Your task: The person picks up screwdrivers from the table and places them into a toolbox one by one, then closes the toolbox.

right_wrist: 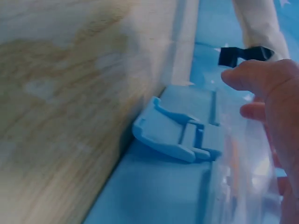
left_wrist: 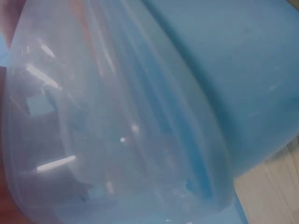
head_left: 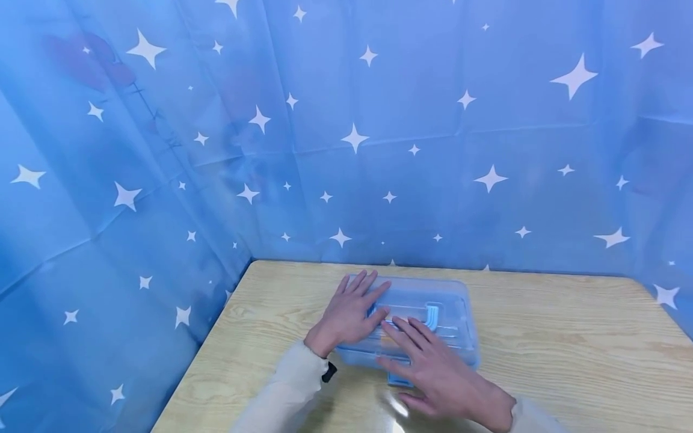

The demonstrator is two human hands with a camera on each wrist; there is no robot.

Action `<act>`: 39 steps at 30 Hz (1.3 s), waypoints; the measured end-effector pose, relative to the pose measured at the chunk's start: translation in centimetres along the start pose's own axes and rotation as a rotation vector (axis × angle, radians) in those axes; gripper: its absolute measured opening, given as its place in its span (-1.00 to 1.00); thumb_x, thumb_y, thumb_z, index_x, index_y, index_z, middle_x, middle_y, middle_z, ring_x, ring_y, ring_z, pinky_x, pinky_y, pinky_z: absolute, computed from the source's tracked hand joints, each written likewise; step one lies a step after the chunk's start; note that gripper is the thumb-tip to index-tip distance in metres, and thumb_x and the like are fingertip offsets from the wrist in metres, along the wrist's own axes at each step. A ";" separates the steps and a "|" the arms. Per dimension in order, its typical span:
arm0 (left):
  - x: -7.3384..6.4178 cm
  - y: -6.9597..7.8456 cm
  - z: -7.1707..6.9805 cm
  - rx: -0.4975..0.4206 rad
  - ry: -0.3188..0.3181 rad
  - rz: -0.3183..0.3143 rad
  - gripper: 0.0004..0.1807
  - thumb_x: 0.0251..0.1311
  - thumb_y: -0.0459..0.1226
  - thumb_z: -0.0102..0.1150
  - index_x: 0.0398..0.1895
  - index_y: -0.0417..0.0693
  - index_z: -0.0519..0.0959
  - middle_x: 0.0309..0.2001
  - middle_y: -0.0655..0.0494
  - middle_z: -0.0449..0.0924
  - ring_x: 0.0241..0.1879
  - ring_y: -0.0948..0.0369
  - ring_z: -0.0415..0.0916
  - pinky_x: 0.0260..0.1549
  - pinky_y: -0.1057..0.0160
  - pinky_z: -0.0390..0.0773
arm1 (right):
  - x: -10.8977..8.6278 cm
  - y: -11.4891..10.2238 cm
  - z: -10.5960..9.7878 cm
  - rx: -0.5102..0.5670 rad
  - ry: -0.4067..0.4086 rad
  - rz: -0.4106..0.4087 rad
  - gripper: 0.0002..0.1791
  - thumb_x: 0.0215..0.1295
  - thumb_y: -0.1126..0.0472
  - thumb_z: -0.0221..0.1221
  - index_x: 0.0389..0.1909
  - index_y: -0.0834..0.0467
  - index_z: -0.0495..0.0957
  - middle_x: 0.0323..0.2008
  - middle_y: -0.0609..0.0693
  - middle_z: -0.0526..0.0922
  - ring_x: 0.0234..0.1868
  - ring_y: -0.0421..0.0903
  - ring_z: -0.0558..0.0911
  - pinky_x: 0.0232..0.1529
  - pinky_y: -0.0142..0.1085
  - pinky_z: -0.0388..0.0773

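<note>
A light-blue plastic storage box (head_left: 470,355) with a clear lid (head_left: 455,294) stands on the table. On the lid is a blue handle (head_left: 432,316). My left hand (head_left: 346,316) rests on the left part of the lid, fingers spread. Over the front of the box is my right hand (head_left: 437,373), its fingers extended; whether they touch the lid I cannot tell. A blue latch (right_wrist: 173,133) juts out from the front wall in the right wrist view. Something orange shows blurred through the clear plastic. The left wrist view is filled by the lid (left_wrist: 117,116) and the blue side wall (left_wrist: 247,70).
The box stands on a wood-grain table (head_left: 568,337) with rounded far corners. Blue curtains (head_left: 411,78) with white stars hang behind and to the left. A black band (head_left: 328,371) is on the left wrist.
</note>
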State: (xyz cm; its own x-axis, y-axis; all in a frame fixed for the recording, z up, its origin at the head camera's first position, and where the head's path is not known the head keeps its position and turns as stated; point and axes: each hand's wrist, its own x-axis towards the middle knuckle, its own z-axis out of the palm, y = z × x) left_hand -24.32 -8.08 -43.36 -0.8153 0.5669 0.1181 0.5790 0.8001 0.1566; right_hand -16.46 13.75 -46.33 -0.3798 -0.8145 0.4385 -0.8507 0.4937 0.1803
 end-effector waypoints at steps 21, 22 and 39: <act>-0.3 -0.1 -0.2 -0.026 0.023 -0.017 -0.41 0.50 0.10 -0.28 0.54 0.26 0.16 0.57 0.06 0.00 0.57 0.05 -0.14 0.52 -0.11 -0.19 | -0.1 -1.5 1.5 -0.212 -0.131 0.052 -0.25 -0.25 -0.44 0.42 0.03 -0.18 0.66 0.54 0.25 -0.06 0.48 0.33 0.07 0.36 0.17 0.15; -0.2 -0.1 -0.1 -0.030 0.024 -0.016 -0.41 0.50 0.10 -0.27 0.54 0.26 0.16 0.57 0.06 0.01 0.57 0.05 -0.14 0.52 -0.11 -0.19 | -0.1 -1.5 1.5 -0.204 -0.126 0.057 -0.26 -0.26 -0.44 0.42 0.00 -0.17 0.66 0.54 0.25 -0.05 0.48 0.33 0.08 0.36 0.18 0.14; 0.1 0.0 0.0 -0.078 0.036 -0.020 -0.40 0.47 0.11 -0.18 0.52 0.26 0.21 0.56 0.08 0.04 0.57 0.06 -0.13 0.52 -0.12 -0.18 | -0.1 -1.3 -0.1 0.044 -0.146 0.105 -0.48 0.00 -0.26 0.41 -0.02 -0.13 0.68 0.56 0.20 -0.07 0.50 0.34 0.02 0.45 0.17 -0.22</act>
State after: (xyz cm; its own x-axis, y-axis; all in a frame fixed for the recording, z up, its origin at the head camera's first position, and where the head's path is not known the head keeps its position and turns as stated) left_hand -24.40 -8.01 -43.30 -0.8265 0.5428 0.1488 0.5628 0.7924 0.2354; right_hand -15.28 13.20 -46.49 -0.5130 -0.7964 0.3201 -0.8175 0.5670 0.1005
